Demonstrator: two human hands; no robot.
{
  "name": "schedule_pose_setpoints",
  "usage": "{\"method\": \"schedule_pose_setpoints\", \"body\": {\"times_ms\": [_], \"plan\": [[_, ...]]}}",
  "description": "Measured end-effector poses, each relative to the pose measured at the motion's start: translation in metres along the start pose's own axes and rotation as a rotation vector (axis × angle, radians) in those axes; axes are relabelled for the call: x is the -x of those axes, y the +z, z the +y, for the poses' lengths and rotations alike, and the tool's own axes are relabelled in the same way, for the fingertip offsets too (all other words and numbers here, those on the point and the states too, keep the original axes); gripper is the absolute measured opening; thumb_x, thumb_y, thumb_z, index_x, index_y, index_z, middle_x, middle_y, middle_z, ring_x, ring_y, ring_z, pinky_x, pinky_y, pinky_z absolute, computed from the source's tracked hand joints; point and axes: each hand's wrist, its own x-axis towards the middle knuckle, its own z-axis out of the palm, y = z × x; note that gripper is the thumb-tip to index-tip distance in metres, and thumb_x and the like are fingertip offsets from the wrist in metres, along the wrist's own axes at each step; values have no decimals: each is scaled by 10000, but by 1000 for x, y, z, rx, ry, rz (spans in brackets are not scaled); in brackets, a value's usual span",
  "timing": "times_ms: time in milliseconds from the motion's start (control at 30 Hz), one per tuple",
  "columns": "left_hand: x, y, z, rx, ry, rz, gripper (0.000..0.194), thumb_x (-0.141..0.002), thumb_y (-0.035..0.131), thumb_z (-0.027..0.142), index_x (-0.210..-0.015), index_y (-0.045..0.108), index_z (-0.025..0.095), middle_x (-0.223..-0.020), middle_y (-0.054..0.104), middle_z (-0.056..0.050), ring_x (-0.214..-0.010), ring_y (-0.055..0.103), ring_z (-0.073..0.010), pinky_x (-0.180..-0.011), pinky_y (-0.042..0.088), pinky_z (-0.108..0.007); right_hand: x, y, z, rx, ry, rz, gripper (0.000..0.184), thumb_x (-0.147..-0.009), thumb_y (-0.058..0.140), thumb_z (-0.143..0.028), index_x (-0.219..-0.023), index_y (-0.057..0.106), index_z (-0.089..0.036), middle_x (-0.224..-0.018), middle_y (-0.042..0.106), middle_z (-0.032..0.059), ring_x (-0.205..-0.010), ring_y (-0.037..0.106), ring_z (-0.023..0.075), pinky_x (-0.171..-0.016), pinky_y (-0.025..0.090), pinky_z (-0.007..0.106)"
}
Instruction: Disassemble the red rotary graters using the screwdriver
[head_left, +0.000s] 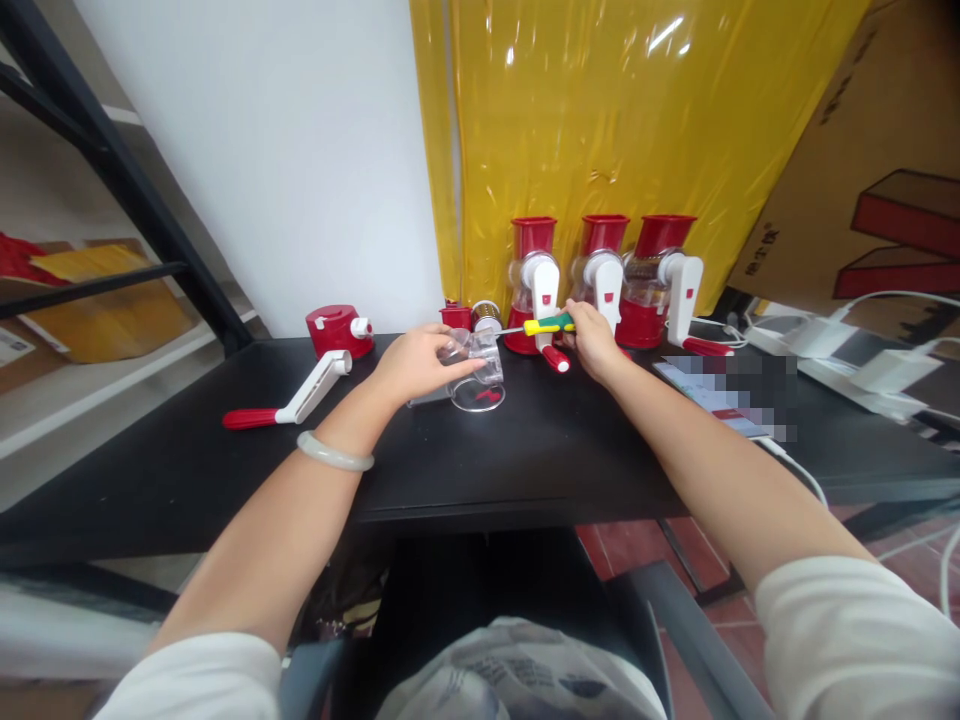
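Observation:
My left hand (424, 365) is closed around a clear plastic housing (487, 362), which lies on its side on the black table. In my right hand (592, 340) is a screwdriver (551, 325) with a yellow and green handle. Its thin shaft points left and its tip meets the housing's upper part, though the exact contact is too small to make out. Left of my left hand are a red base (339, 330) with a white knob and a white crank handle (311, 395) with a red grip. Behind the housing stands a metal grater drum (486, 314) beside a small red part (455, 316).
Three red and clear rotary graters (534, 270) with white cranks stand at the back. A tablet (712, 395) with a cable lies at right, near white power strips (855, 370). A yellow plastic curtain (637, 110) and a large cardboard box (847, 200) are behind; a shelf (90, 290) is left.

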Motion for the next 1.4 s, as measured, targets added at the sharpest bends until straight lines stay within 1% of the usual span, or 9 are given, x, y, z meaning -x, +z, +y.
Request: {"method": "schedule_pose_setpoints", "body": {"times_ms": [200, 367, 467, 633, 800, 967, 1100, 1233, 1400], "plan": [[0, 0, 0, 6, 17, 3, 512, -789, 639, 698, -768, 744, 197, -1128, 712, -98, -998, 673, -268, -877, 520, -397, 1, 3, -2, -190, 66, -29, 162, -769, 648, -330, -821, 527, -236, -588, 518, -77, -465, 469, 93, -479, 439, 234], [0, -1, 1, -1, 16, 4, 503, -790, 640, 694, -783, 751, 204, -1128, 713, -95, -976, 677, -264, -863, 524, -396, 0, 1, 0, -87, 30, 7, 381, -875, 537, -598, -755, 523, -236, -488, 464, -57, -415, 438, 121, -444, 410, 262], [0, 0, 0, -11, 13, 8, 500, -785, 645, 695, -787, 757, 208, -1152, 711, -94, -992, 677, -267, -874, 525, -397, -1, 0, 1, 15, -19, 14, 460, -854, 557, -679, -730, 516, -238, -436, 390, -74, -375, 362, 112, -431, 398, 272], [0, 0, -1, -9, 14, 0, 502, -790, 639, 694, -796, 759, 207, -1143, 714, -91, -1003, 675, -266, -888, 522, -393, 0, 3, 0, -64, 19, 28, 290, -800, 688, -469, -781, 517, -236, -523, 437, -89, -409, 389, 83, -451, 411, 239], [1, -1, 1, -17, 7, -2, 505, -791, 638, 696, -798, 759, 206, -1167, 707, -95, -1011, 671, -266, -881, 520, -393, 1, 5, -3, -169, 70, 9, 152, -752, 629, -313, -850, 571, -212, -642, 542, -50, -486, 500, 88, -488, 438, 232], [1, 0, 0, -5, 12, 0, 517, -787, 630, 714, -776, 747, 211, -1155, 708, -89, -990, 671, -266, -872, 519, -397, 0, 2, -2, -122, 34, 10, 307, -809, 621, -523, -828, 551, -225, -652, 551, -37, -477, 514, 103, -481, 458, 253], [0, 0, 0, -1, 17, -4, 506, -789, 636, 703, -793, 750, 210, -1127, 709, -88, -978, 667, -259, -870, 516, -392, -1, 0, 0, 16, -7, 5, 499, -828, 563, -723, -751, 506, -233, -502, 429, -67, -387, 415, 96, -433, 416, 255], [1, -1, 2, 6, 7, -7, 512, -787, 638, 705, -770, 741, 204, -1162, 702, -95, -998, 663, -269, -872, 515, -397, 2, 1, -3, -12, 16, -1, 368, -839, 661, -556, -759, 495, -238, -478, 383, -99, -367, 338, 70, -449, 430, 240], [1, -1, 2, -2, 16, -4, 505, -790, 639, 700, -767, 735, 205, -1128, 705, -88, -967, 663, -252, -845, 515, -379, 4, 5, -6, -168, 55, -31, 194, -776, 647, -365, -824, 507, -240, -563, 489, -75, -447, 449, 93, -474, 455, 238]]}}
